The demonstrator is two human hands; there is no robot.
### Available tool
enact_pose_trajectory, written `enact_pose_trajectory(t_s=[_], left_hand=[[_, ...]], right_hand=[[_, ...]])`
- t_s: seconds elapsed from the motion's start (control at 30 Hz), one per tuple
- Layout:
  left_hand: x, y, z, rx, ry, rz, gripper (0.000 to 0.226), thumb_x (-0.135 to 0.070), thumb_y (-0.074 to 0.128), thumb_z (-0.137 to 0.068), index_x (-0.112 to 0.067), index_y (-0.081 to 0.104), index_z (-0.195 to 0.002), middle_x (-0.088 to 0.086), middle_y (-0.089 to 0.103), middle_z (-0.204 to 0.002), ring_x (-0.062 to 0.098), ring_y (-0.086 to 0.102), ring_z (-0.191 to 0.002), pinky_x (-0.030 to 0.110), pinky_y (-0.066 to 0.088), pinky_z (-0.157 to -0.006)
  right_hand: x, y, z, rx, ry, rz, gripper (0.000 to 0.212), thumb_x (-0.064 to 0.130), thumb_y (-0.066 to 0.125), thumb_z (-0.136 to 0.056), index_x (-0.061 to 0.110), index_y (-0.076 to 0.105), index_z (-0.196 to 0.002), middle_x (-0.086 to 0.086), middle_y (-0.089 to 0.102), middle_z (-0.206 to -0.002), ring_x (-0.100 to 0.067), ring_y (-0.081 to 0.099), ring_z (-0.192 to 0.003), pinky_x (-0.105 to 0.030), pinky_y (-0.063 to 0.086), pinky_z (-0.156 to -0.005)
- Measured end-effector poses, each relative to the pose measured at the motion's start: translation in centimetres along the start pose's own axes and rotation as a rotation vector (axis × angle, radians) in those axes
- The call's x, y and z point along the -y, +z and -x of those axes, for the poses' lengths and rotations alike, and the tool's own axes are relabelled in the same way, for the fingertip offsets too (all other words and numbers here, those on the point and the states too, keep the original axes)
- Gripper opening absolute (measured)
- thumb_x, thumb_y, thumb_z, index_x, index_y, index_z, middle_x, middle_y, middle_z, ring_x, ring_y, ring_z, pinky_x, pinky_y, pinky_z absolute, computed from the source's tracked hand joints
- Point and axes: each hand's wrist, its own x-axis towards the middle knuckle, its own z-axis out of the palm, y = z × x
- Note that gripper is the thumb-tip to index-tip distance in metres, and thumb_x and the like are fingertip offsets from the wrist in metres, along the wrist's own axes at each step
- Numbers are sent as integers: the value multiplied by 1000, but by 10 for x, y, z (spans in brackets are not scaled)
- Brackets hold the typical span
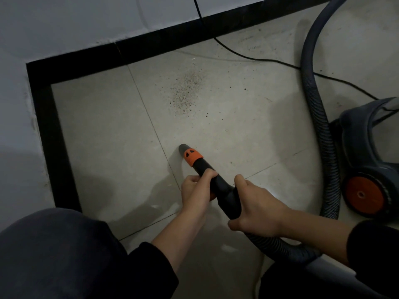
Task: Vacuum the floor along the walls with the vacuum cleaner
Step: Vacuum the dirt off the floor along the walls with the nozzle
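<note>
I hold the black vacuum hose handle (224, 190) with both hands over the pale tiled floor (103, 134). My left hand (197, 188) grips it near the orange collar (192, 157), just behind the open nozzle tip (183, 147). My right hand (257, 209) grips the curved rear part where the ribbed hose (319, 117) begins. A patch of dark crumbs (185, 91) lies ahead of the nozzle, between it and the wall's black skirting (151, 48). The vacuum cleaner body (371, 152), dark with an orange wheel, stands at the right.
Black skirting (49, 134) also runs down the left wall, meeting the far one in a corner. A thin black power cable (259, 59) crosses the floor from the far wall to the cleaner. My knee in dark trousers (60, 255) fills the lower left.
</note>
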Motion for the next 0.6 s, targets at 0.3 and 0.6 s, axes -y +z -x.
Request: enact_pose_trajectory(t_s=[0.3, 0.6], left_hand=[[-3, 3, 3, 139, -13, -3, 39, -29, 75, -82, -5, 60, -108, 11, 73, -98, 20, 74, -82, 40, 59, -86], [-15, 4, 3, 234, -15, 32, 37, -29, 75, -83, -6, 59, -107, 10, 74, -99, 18, 75, -83, 34, 59, -85]], right_hand=[[-1, -12, 9, -6, 52, 18, 59, 34, 79, -69, 35, 21, -78, 6, 44, -86, -6, 47, -66, -17, 31, -47], [2, -20, 6, -43, 82, 15, 59, 35, 79, -69, 35, 21, -78, 4, 45, -85, -9, 48, -66, -18, 31, -48]])
